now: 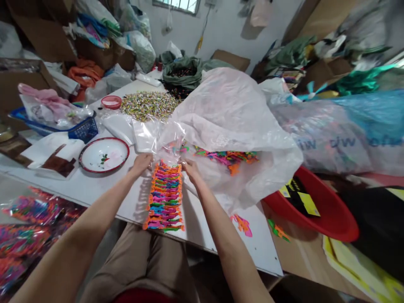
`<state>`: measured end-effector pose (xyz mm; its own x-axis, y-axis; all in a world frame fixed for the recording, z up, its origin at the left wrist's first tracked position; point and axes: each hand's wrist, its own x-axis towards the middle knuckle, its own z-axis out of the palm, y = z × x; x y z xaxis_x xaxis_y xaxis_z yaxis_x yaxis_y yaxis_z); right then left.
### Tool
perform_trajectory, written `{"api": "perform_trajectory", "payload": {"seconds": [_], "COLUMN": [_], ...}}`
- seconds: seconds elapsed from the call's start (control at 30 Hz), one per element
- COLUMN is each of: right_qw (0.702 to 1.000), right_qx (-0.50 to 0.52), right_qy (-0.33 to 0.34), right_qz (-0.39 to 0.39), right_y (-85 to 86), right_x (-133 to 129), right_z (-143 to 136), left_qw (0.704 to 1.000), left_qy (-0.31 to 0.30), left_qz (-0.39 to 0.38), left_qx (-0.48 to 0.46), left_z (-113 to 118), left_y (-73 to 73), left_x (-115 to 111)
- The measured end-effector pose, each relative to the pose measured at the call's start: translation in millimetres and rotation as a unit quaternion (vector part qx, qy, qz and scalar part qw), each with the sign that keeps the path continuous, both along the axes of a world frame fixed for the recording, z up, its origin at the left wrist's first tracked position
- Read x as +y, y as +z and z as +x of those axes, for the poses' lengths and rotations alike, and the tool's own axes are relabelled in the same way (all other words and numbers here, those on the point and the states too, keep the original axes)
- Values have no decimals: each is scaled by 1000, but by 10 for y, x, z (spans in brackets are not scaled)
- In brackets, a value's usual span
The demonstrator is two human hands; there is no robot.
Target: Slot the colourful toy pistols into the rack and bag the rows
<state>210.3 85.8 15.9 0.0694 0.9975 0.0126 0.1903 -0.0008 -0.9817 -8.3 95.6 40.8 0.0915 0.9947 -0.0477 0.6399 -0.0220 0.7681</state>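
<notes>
A neat stack of small bright plastic pieces [166, 195], orange, pink, green and blue, lies in a column on the white table [202, 223] in front of me. At its far end is a clear plastic bag [170, 148], its mouth toward the stack. My left hand [143, 163] pinches the bag's left edge. On the other side, my right hand [190, 169] has its fingers closed at the bag's right edge; the fingertips are small and partly hidden. More loose colourful pieces [230, 158] spill from a large white sack [233, 109] beyond my right hand.
An enamel plate [104, 145] and a blue basket [83, 128] stand left. Behind lies a heap of small wrapped items [150, 105]. A red basin [315, 219] and filled bags [322, 134] sit right. Bagged pieces [34, 210] lie below left. One loose piece [242, 225] is near the front edge.
</notes>
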Motion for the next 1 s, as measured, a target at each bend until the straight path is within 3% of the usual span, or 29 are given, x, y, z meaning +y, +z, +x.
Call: {"api": "perform_trajectory", "payload": {"seconds": [0.1, 0.2, 0.3, 0.43, 0.5, 0.6, 0.73, 0.9, 1.0], "right_qw": [999, 997, 998, 991, 993, 996, 985, 986, 992], "right_qx": [-12, -19, 34, 78, 59, -38, -119, -126, -74], "right_qy": [-14, -10, -38, -110, -97, -34, -21, -40, -55], "right_qz": [36, 72, 44, 18, 25, 76, 119, 105, 89], "right_y": [-97, -60, -79, -76, -31, 27, 21, -8, -57], "right_x": [-239, -331, -148, 157, 122, -137, -399, -375, -352], "right_z": [80, 137, 102, 20, 18, 52, 56, 8, 31], "left_qw": [999, 999, 999, 999, 997, 996, 997, 998, 994], "left_qy": [21, 17, 7, -31, -68, -89, -51, 10, 19], "left_qz": [1, 21, 41, 40, 20, -9, -49, -69, -81], "left_qx": [-28, -33, -26, -14, -1, 18, 23, -8, -65], "left_z": [77, 14, -5, 172, 261, 297, 248, 238, 213], "left_y": [-127, -94, -24, 44, 57, 45, 0, -35, -80], "left_x": [-148, -237, -123, 159, 204, 121, -43, -131, -138]}}
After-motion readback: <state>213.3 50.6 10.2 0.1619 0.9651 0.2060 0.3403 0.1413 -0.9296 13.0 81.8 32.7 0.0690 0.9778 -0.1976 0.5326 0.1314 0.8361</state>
